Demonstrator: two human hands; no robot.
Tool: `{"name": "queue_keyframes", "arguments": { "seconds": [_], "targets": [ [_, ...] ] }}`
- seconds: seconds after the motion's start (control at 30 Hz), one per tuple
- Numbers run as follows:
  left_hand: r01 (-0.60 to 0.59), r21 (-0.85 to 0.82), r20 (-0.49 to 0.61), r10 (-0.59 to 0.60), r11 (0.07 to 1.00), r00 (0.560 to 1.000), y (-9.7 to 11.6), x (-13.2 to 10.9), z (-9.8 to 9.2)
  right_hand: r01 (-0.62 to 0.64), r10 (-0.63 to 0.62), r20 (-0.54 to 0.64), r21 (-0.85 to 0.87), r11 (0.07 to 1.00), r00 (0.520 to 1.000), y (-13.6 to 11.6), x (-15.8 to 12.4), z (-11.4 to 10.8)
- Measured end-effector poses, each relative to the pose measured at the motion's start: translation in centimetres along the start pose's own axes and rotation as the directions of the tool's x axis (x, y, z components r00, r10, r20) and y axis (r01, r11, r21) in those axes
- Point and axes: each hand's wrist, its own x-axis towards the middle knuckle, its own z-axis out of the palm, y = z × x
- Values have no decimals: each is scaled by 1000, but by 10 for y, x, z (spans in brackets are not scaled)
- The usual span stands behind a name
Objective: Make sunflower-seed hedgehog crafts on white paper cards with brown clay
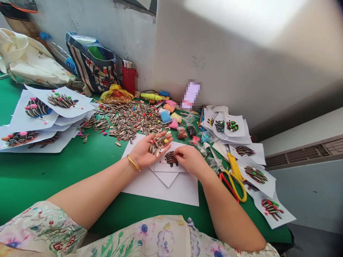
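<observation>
Far left: one stack of paper sheets (20,114) bearing seed-covered figures. Next: one heap of striped seeds (134,117), loose on the green table (88,171). My left hand (147,151): palm up, fingers spread, a loose handful of seeds (157,146) lying on it. Between my hands: one seed hedgehog (170,157) on white paper. My right hand (191,160): fingertips at the hedgehog's right side; whether they grip a seed, I cannot tell. Right: yellow-handled scissors (243,189).
</observation>
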Motion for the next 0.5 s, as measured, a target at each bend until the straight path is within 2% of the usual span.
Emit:
{"name": "queue_keyframes", "arguments": {
  "seconds": [0.5],
  "targets": [
    [20, -4, 13, -20, 1000, 1000, 0, 2, -3, 66, -69, -4, -215, 974, 998, 1, 4, 9]
  ]
}}
